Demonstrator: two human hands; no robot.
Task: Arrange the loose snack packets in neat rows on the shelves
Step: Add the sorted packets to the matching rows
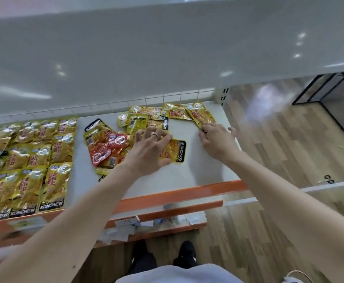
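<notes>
I note the left hand [152,149] clawed over a yellow Konchew packet [175,151], thumb on its near edge; grip undetermined. Right hand [218,140] nearly flat, holding nothing, fingertips touching the far yellow packet [200,115] at its 11 o'clock. Both packets lie on the white shelf [187,176].
</notes>
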